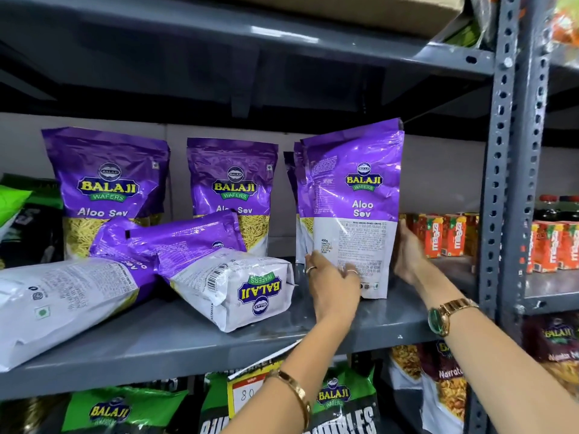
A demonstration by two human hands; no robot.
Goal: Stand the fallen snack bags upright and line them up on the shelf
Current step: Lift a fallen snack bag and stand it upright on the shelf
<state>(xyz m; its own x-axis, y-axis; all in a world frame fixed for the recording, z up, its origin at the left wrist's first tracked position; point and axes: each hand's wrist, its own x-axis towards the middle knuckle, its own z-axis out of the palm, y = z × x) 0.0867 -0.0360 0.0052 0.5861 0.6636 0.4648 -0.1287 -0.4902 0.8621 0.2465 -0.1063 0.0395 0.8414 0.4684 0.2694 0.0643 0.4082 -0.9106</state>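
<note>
While two Aloo Sev bags stand upright toward the back of the grey metal shelf point(188, 343), one near its left end point(106, 183) and one around the middle point(233, 189), two more lie toppled in front of them. At the left edge, the fallen bag point(59, 302) lies on its side, long axis running from front-left to back-right, purple top pointing toward the middle. Just beside it, the second fallen bag point(232, 277) rests with its white bottom gusset facing the front edge and its purple top angled back and left, overlapping the first. Toward the right end, the held Aloo Sev bag point(354, 195) stands upright, long axis vertical, back panel facing out, in front of another standing bag. The left hand point(332, 289) presses open fingers against its lower front; the right hand point(407, 252) cups its right edge. Mango drink cartons point(445, 234) sit beyond, at the back right corner.
</note>
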